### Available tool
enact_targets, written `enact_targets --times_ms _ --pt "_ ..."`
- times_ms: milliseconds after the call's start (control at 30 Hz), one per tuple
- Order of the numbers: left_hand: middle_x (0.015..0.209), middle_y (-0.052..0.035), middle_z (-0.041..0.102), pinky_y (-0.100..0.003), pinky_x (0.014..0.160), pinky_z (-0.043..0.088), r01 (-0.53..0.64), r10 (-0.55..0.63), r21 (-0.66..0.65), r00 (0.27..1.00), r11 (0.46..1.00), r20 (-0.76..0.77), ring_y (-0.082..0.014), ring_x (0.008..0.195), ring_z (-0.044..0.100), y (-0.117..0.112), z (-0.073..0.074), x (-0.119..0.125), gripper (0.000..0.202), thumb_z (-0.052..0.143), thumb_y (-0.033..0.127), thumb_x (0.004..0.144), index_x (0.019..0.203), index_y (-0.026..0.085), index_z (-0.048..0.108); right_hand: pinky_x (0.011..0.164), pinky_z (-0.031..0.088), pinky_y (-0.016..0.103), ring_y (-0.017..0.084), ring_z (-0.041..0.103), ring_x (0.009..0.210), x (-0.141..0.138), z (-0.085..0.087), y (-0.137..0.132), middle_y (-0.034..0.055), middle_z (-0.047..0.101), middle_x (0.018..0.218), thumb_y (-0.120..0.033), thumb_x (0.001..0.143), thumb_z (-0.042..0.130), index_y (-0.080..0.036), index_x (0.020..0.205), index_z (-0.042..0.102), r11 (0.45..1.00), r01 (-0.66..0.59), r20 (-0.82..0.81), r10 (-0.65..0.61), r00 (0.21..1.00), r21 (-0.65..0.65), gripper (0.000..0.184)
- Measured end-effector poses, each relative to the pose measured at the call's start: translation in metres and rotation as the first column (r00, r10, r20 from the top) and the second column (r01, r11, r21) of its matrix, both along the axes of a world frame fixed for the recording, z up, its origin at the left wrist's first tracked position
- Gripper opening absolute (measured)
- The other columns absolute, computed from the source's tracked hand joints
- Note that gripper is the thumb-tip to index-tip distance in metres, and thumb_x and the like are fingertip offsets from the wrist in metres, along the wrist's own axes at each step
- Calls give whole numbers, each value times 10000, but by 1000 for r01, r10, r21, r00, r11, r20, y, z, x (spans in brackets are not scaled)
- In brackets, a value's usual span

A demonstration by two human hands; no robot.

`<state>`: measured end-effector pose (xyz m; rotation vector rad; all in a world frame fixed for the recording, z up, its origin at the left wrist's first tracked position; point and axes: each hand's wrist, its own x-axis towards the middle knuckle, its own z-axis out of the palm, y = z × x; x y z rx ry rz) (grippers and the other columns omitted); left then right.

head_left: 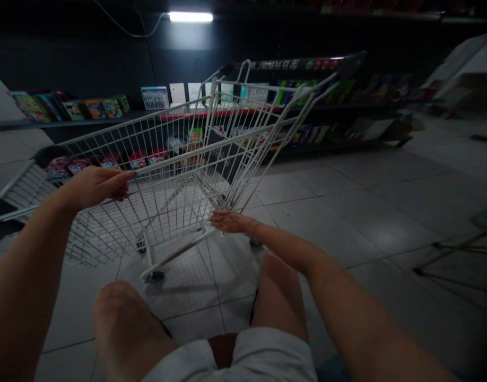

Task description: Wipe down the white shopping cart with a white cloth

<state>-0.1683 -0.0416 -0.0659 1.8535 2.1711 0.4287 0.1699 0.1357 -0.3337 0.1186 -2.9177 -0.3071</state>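
A light-coloured wire shopping cart (pixel 175 159) stands side-on in front of me, its basket seen from the near side. My left hand (pixel 98 185) is closed over the top rail of the near basket wall. Low at the cart's handle end, my right hand (pixel 231 222) lies flat with fingers stretched out, at the lower frame bar (pixel 183 249). A small pale patch shows under its fingers; I cannot make out whether it is the bar or something else. The handle bar (pixel 291 64) carries printed lettering. A dark sign panel (pixel 223 156) hangs at the basket's end.
Behind the cart run dark shelves with boxed goods (pixel 96 109) and pink packages (pixel 138 160). A lit tube lamp (pixel 191 17) hangs above. Tiled floor (pixel 327 212) spreads to the right, where a stool (pixel 462 254) stands. My knees (pixel 120 307) are close to the cart.
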Motion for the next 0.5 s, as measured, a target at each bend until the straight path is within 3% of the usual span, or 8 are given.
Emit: enact_targets --times_ms 100,200,267,333,400,467,500 --pt "702 -34 714 -286 760 546 -14 14 -21 1000 1000 -8 -181 709 691 0 2 3 586 379 691 816 771 167 637 1215 362 425 135 609 1164 34 35 28 50 699 1176 -145 973 428 -195 1114 686 997 79 -139 -76 987 16 298" --pt "697 -40 719 -287 767 543 -16 15 -31 999 999 -33 -183 712 693 0 4 6 573 386 675 825 773 163 641 1199 338 479 173 577 1191 44 36 26 38 681 1231 -185 966 472 -255 1068 706 971 232 -311 -241 919 -66 264" --pt "699 -44 717 -288 757 544 -13 12 -24 1000 1000 -29 -183 704 694 1 4 8 566 386 668 826 771 165 639 1179 333 483 190 560 1202 32 13 5 47 686 1216 -175 950 499 -265 1054 720 920 324 -338 -383 860 -219 261" --pt "695 -45 709 -289 751 544 -8 8 -15 1000 1000 -15 -182 697 691 1 4 10 556 388 660 828 762 166 633 1159 336 470 204 546 1202 8 -23 -25 71 685 1200 -142 916 527 -255 1040 738 800 415 -316 -566 762 -433 269" --pt "692 -42 702 -291 758 543 -15 15 -8 1000 1000 -13 -179 695 686 0 5 12 538 395 646 829 755 165 627 1123 369 458 225 534 1192 -23 -60 -56 101 665 1212 -98 857 560 -234 1038 750 631 464 -268 -728 632 -622 295" --pt "702 -37 704 -292 771 542 -32 32 -8 999 999 -21 -173 698 681 -2 6 13 521 399 631 833 763 167 627 1066 430 434 236 540 1159 -48 -87 -82 116 655 1196 -55 781 582 -217 1027 758 545 454 -251 -790 559 -705 343" --pt "709 -35 707 -292 777 541 -37 37 -11 999 999 -22 -170 703 680 -2 6 13 517 398 626 836 772 168 628 1031 461 415 234 551 1127 -56 -95 -91 117 658 1165 -38 746 583 -205 999 762 527 441 -256 -803 538 -727 352"
